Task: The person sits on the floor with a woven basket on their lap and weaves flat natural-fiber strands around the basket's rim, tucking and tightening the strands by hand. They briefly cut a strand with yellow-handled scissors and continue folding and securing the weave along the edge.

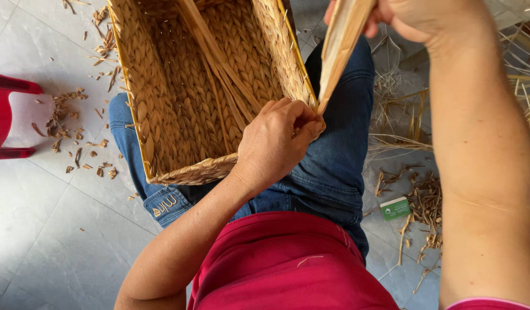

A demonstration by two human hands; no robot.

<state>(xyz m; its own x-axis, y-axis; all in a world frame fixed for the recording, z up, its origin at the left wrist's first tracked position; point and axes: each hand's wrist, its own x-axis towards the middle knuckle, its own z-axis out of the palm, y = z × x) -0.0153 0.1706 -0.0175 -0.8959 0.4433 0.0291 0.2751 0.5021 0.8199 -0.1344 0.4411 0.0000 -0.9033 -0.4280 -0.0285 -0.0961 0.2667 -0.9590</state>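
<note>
Pinching basket [179,109] rim w/ L hand [276,140], fingers curled | R hand [417,17] raised, gripping fibre strip [341,43]

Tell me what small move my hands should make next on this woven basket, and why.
Probably draw the flat fibre strip taut with the right hand. The left hand pinches its lower end at the rim of the woven basket on the lap, while the right hand holds the strip raised above that corner, so the strip seems anchored but not yet laid along the rim.
</note>
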